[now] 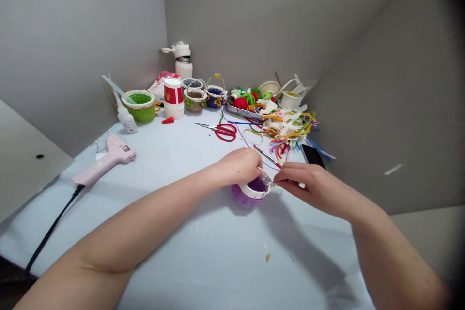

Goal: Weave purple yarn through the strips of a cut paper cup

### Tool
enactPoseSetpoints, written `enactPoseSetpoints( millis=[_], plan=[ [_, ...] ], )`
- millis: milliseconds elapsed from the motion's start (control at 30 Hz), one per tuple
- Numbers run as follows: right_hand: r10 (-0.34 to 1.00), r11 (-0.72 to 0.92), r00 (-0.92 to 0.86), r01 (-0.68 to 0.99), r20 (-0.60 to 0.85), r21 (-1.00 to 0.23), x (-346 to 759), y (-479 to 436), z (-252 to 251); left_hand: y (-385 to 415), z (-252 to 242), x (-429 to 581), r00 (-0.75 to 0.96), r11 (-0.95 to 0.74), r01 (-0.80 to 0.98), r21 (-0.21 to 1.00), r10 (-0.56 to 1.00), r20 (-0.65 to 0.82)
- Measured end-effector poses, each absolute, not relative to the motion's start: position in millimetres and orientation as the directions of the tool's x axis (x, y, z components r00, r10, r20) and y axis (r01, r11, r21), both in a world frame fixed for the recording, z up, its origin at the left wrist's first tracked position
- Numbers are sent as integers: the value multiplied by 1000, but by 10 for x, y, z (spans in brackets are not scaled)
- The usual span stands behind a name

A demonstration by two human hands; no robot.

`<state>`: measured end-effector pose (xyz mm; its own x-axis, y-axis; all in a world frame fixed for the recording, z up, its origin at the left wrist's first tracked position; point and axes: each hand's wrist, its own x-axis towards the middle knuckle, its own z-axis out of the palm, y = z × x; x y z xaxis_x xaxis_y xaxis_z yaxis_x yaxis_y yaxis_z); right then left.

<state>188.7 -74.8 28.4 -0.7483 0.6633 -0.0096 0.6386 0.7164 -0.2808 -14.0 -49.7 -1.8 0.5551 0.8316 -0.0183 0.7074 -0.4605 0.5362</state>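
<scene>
A small purple basket with a white slatted rim stands in the middle of the table. My left hand is closed on its far rim, the fingertips partly hidden behind my knuckles. Just right of the rim, my right hand pinches a thin purple yarn that runs to the basket. More of this yarn trails back across the table. Beyond my hands lie a red-and-silver pen and red-handled scissors.
A pink glue gun with a black cord lies at left, near a white glue bottle and a green basket. Finished little baskets stand at the back. Yarn scraps and a black phone lie at right.
</scene>
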Motion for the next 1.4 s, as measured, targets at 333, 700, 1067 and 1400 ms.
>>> enactPoseSetpoints(
  millis=[333, 700, 1067, 1400],
  plan=[
    [733, 593, -678, 678, -59, -435, 2013, -677, -101, -495, -39, -134, 564, -493, 714, 498, 826, 9],
    [829, 479, -555, 646, 64, -594, 1836, -675, -386, -641, 101, -188, 547, -535, 816, 219, 837, 7],
    [836, 479, -537, 615, 112, -626, 1860, -678, -465, -580, 35, -72, 523, -505, 833, 225, 852, -26],
    [831, 482, -550, 632, 87, -607, 1902, -662, -471, -402, -74, -42, 706, -648, 611, 454, 706, 57]
  ],
)
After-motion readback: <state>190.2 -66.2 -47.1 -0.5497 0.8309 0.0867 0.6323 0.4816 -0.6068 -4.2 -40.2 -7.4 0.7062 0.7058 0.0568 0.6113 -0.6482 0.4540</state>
